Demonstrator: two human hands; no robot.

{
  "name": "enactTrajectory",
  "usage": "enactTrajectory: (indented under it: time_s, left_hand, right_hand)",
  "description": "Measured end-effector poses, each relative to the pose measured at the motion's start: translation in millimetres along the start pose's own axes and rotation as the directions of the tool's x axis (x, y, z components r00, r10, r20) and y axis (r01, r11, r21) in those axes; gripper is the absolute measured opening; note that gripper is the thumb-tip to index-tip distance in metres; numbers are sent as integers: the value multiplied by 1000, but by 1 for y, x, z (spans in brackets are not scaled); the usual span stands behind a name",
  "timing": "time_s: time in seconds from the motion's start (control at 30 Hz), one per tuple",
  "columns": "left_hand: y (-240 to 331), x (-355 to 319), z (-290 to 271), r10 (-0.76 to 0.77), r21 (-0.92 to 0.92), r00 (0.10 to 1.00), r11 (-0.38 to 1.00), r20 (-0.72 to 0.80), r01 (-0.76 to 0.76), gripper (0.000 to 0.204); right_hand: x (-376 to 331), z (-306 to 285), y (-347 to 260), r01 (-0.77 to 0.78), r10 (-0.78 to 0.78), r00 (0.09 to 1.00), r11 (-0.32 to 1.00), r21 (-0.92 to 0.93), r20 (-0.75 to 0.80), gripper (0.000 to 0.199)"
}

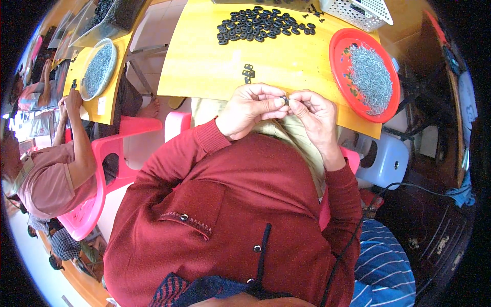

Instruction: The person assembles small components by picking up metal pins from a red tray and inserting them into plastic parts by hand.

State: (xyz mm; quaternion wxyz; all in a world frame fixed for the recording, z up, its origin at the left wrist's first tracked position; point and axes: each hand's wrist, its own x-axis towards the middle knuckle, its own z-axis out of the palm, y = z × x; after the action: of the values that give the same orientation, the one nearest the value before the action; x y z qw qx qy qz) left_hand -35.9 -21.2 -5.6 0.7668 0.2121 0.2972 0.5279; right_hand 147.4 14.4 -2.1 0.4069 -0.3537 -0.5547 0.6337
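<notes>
My left hand (249, 109) and my right hand (316, 118) meet at the near edge of the yellow table. Both are closed, thumb against fingers, on a small dark part (285, 100) held between the fingertips. It is mostly covered, so its exact shape does not show. Just beyond my left hand lies a little group of black rectangular pieces with holes (248, 72). Farther off, many black oval pieces with holes (255, 24) are spread over the table. To the right, a red round tray (339, 48) holds a heap of thin silvery screws (370, 79).
A white perforated basket (358, 13) stands at the far right, with small black bits (313, 15) beside it. At left, another person (61, 174) works at a second table with a bowl of screws (98, 69). A black cable (353, 240) runs along my right side.
</notes>
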Motion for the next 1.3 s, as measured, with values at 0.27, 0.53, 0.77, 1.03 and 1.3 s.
enactTrajectory:
  time_s: [0.27,0.53,0.77,1.03,1.3]
  left_hand:
    - [1,-1,3,-1,19,1000,1000,-27,1,19]
    - [0,-1,4,11,22,1000,1000,-23,-10,18]
    - [0,-1,4,6,22,1000,1000,-13,-6,17]
    - [-1,-2,4,7,41,999,999,-34,-5,16]
    - [-4,-1,4,24,130,999,991,-45,-18,16]
  right_hand:
    - [-1,-1,-2,4,-4,1000,1000,-8,16,10]
    - [-2,-1,-2,30,-30,999,1000,8,15,9]
    - [-2,-1,-3,45,-46,998,999,21,32,10]
    - [-3,0,-1,22,-22,1000,1000,-18,22,9]
    - [-2,-4,-5,44,-34,996,991,-125,79,8]
